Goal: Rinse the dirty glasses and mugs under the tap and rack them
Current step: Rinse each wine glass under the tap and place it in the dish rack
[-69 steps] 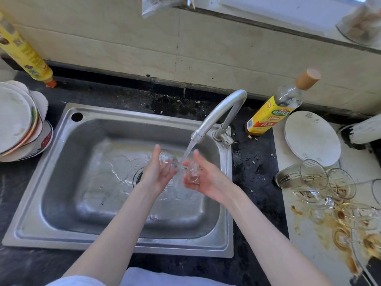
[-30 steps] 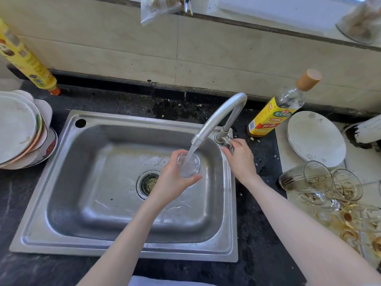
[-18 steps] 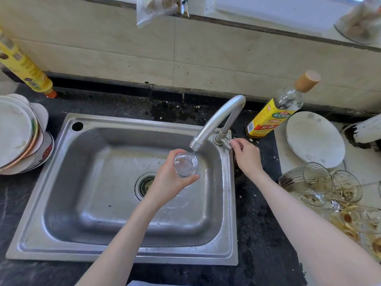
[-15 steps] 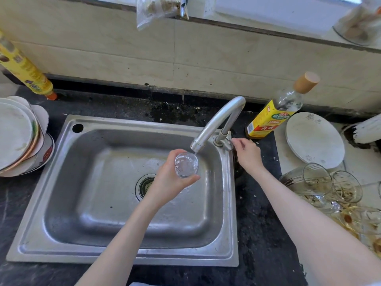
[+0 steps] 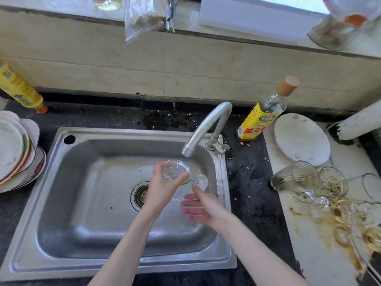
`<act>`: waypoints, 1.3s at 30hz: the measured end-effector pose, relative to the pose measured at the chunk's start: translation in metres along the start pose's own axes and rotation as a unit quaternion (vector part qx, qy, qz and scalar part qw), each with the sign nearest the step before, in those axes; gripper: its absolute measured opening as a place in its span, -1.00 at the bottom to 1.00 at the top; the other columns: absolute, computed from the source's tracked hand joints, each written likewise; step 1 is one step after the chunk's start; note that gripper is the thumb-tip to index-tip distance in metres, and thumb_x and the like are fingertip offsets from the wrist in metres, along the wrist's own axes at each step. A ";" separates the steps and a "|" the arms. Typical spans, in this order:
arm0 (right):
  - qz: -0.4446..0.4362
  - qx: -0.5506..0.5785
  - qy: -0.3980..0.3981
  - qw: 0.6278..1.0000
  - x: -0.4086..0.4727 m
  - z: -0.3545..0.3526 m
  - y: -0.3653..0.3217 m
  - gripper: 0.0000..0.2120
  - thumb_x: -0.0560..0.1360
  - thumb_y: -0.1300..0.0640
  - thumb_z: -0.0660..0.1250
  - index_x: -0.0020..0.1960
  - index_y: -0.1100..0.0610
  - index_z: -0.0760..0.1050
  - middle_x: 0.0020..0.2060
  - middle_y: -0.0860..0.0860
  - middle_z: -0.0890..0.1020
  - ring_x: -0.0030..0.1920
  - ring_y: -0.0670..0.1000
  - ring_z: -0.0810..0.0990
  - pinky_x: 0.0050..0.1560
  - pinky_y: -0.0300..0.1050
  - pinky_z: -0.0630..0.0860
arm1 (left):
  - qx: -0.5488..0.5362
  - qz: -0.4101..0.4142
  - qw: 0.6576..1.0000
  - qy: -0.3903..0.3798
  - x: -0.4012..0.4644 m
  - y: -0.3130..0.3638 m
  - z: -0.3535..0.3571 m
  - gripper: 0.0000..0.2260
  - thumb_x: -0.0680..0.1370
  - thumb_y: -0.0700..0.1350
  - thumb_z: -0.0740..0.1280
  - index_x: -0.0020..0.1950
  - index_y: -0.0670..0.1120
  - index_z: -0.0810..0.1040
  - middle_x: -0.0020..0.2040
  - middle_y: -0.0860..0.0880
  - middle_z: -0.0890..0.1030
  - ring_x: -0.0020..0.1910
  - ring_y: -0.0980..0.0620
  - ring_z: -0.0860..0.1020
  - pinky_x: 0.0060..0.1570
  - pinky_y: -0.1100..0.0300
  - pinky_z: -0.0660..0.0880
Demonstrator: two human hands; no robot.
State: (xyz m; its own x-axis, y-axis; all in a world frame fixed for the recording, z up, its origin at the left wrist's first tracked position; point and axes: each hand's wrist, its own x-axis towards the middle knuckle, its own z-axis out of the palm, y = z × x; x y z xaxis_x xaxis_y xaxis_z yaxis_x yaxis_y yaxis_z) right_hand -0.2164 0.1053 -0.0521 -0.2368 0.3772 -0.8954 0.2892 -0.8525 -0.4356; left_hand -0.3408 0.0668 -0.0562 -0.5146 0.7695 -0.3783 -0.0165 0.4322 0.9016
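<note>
While tipped sideways over the steel sink [image 5: 221,203] just below the tap spout [image 5: 188,150], stemmed glass [image 5: 175,172] gripped around its bowl by left hand [image 5: 162,187]; right hand [image 5: 203,210] beneath, fingers spread, empty. Dirty glasses [image 5: 321,184] lying on right counter.

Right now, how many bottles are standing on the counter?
2. One yellow bottle stands at the far left against the wall, above the stacked plates. The other, a yellow-labelled bottle with a cork top, stands right of the tap. None seem hidden.
</note>
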 end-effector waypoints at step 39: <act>-0.402 -0.020 0.428 0.809 -0.212 -0.083 0.257 -0.77 0.58 0.11 0.23 0.10 0.20 0.58 -0.03 0.08 0.66 0.00 -0.01 0.62 0.09 -0.14 0.51 | 0.559 0.510 0.593 -0.276 -0.216 -0.035 0.019 -0.54 0.46 0.17 0.07 0.24 0.01 0.48 0.14 -0.02 0.61 0.12 -0.12 0.59 -0.03 -0.08 0.55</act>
State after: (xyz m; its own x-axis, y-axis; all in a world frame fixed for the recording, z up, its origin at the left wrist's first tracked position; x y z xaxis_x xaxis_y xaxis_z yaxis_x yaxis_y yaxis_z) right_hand -0.0151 -0.1640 0.0182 0.3613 0.9311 -0.0503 0.3939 -0.2013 -0.8968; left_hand -0.2130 -0.1056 -0.0096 0.5956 0.8020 -0.0452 0.7991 -0.5858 0.1349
